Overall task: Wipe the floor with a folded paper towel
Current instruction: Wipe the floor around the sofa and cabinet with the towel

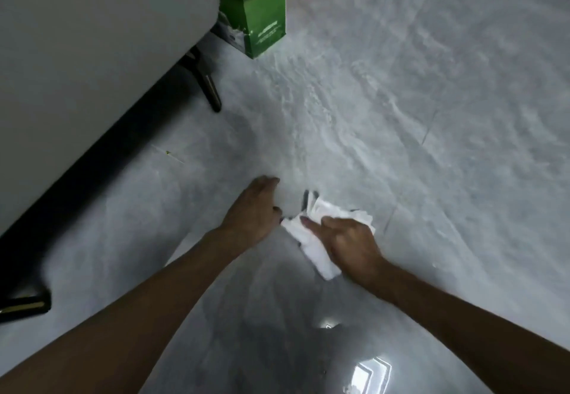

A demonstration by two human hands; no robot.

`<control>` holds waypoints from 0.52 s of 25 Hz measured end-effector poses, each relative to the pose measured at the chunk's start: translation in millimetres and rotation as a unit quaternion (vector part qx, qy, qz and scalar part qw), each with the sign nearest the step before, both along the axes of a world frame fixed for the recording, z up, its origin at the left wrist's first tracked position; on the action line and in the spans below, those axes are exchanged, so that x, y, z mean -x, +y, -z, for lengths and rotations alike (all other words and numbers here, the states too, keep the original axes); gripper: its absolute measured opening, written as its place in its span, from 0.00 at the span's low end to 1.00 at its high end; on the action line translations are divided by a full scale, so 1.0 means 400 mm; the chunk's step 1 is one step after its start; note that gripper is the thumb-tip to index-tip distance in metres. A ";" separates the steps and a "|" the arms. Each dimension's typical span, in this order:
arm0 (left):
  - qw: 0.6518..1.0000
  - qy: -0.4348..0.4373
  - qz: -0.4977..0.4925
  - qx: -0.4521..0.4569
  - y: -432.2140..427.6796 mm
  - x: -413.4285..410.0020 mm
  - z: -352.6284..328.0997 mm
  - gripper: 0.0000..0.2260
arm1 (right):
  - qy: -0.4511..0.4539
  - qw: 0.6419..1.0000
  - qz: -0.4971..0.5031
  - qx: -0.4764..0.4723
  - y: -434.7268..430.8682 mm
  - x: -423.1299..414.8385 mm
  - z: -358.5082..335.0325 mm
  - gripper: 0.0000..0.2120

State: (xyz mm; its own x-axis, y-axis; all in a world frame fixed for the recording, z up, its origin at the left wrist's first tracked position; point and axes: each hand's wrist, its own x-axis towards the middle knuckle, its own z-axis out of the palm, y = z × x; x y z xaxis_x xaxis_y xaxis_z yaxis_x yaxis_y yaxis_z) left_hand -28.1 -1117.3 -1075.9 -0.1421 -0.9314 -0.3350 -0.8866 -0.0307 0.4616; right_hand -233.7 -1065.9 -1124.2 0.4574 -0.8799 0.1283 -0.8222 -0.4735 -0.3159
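The floor (416,122) is glossy grey tile and spreads out on every side of the grip. A pale sofa (92,38) stands well off, ahead and to the left of it, and a green box (259,7) stands far ahead by the sofa's corner.

The towel (311,247) is a white folded wad lying on the floor under the right hand (348,242). Its fingers curl over the wad's right half, and the thumb lies flat across the top. The left hand (253,208) is just left of the grip, with its fingers straight and together. Whether its thumb touches the towel's corner cannot be told.

The towel looks light, soft and easily torn, and it would likely slide freely on this slick tile. It is probably best held across the thick folded middle with the palm pressing down, since a loose edge would bunch or unfold.
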 end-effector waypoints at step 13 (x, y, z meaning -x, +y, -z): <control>0.982 -0.071 0.156 0.074 0.063 0.247 0.029 0.25 | 0.008 0.999 0.044 0.013 0.240 0.125 0.008 0.28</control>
State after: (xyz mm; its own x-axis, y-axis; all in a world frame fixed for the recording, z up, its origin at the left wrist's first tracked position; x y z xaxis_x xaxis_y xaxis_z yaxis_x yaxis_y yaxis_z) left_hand -126.8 -1092.0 -1087.4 -0.3905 -0.8898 -0.2361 -0.8978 0.3114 0.3114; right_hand -283.9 -969.8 -1127.5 0.3806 -0.9132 0.1455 -0.8656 -0.4072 -0.2914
